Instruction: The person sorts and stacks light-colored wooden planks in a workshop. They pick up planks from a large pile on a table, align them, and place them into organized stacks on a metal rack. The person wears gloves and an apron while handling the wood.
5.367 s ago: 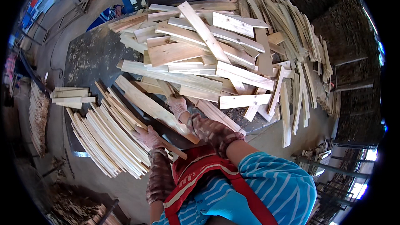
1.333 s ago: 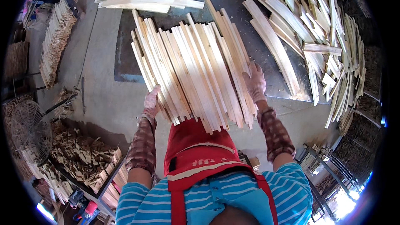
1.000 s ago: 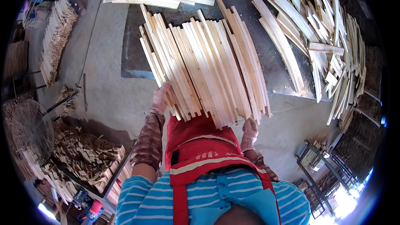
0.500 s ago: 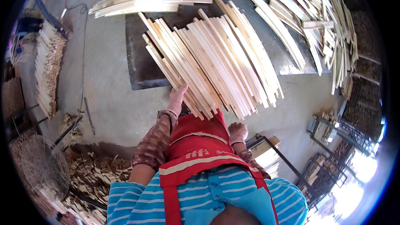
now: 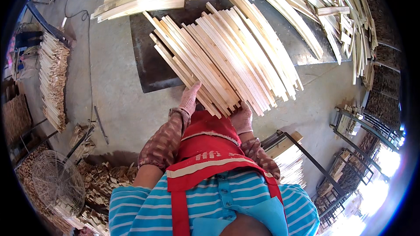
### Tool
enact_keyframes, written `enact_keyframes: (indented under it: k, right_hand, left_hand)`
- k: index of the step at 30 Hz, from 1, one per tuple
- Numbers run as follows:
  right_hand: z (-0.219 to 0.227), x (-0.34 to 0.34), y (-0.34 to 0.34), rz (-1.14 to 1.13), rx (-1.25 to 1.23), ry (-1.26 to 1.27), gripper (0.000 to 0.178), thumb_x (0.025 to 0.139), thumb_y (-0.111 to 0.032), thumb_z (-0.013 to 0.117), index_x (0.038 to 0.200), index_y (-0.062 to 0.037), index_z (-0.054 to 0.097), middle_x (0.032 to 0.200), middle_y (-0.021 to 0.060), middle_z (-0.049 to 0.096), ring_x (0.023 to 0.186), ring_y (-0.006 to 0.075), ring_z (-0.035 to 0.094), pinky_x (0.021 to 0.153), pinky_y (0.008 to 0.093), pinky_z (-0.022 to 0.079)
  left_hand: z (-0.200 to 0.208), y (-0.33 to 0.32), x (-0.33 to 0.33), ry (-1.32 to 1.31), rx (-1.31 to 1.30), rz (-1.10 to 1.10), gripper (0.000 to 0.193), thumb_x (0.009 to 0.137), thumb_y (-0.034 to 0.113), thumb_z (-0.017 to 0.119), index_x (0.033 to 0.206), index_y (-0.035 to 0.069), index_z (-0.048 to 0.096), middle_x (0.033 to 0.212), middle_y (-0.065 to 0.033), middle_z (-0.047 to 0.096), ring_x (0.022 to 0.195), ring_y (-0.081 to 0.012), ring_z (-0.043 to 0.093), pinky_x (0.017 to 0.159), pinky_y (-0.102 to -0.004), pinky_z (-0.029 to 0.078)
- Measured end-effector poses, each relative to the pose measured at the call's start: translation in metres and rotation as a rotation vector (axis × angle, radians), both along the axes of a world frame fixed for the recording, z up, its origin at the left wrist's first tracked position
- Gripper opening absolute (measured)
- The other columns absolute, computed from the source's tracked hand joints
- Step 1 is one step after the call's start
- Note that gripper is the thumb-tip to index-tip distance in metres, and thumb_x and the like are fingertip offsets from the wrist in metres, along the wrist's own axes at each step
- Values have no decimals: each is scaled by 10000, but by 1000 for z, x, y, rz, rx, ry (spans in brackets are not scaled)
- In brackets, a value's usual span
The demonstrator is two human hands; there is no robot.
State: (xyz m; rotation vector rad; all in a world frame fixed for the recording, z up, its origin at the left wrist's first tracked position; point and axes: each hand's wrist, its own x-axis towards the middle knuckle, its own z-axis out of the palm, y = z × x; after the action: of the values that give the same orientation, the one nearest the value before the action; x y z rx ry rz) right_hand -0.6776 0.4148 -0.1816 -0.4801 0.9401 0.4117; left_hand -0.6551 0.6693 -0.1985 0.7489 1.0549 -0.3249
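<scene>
A broad row of pale wooden strips [image 5: 227, 57] lies side by side in front of me, its near ends reaching over my red apron [image 5: 205, 140]. My left hand [image 5: 190, 98], in a pinkish knit glove, is closed round the left edge of the row, with some fingers hidden beneath the wood. At the near ends, right of the middle, my gloved right hand [image 5: 242, 119] grips the strips from below. Its fingers are partly hidden by them.
More strips [image 5: 148, 2] lie on the dark sheet [image 5: 151, 72] at the far left. A loose heap of strips [image 5: 323, 13] fills the far right. Stacked wood [image 5: 53, 78] and a round fan [image 5: 58, 182] stand left; a metal-framed rack [image 5: 313, 161] stands near right.
My right hand has moved up and left from beside the apron to the strips' near ends. My left hand keeps its hold on the left edge.
</scene>
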Motion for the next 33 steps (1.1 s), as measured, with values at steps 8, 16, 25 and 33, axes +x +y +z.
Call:
enact_keyframes:
  k: [8, 16, 25, 33]
  right_hand:
    - [16, -22, 28, 192, 95, 41, 501, 995, -340, 621, 1402, -69, 513, 1356, 126, 588, 1234, 329, 548, 1066, 516, 455]
    - [40, -4, 30, 881, -696, -169, 489, 999, -330, 615, 1357, 1, 574, 1260, 129, 668, 1147, 312, 623, 1044, 384, 467]
    - [19, 64, 64, 1192, -841, -418, 548, 935, -374, 649, 1315, 19, 611, 1097, 211, 724, 1025, 268, 691, 905, 352, 521]
    - [18, 62, 55, 1186, -909, -477, 541, 895, -372, 692, 1273, 11, 635, 1092, 189, 724, 1023, 257, 692, 905, 340, 524]
  left_hand:
    - [-27, 21, -29, -69, 91, 29, 540, 906, 312, 771, 1339, 59, 571, 1289, -116, 648, 1143, -269, 648, 970, -437, 544]
    - [6, 31, -27, -29, 77, 112, 485, 953, 299, 717, 1332, 32, 576, 1255, -117, 670, 1112, -268, 664, 942, -415, 560]
    - [7, 34, -28, -91, 58, 177, 438, 948, 235, 713, 1308, 29, 573, 1200, -128, 683, 1074, -278, 674, 930, -415, 564]
    - [12, 37, -28, -74, 99, 189, 346, 934, 200, 700, 1225, 45, 597, 1036, -72, 655, 907, -221, 663, 789, -396, 572]
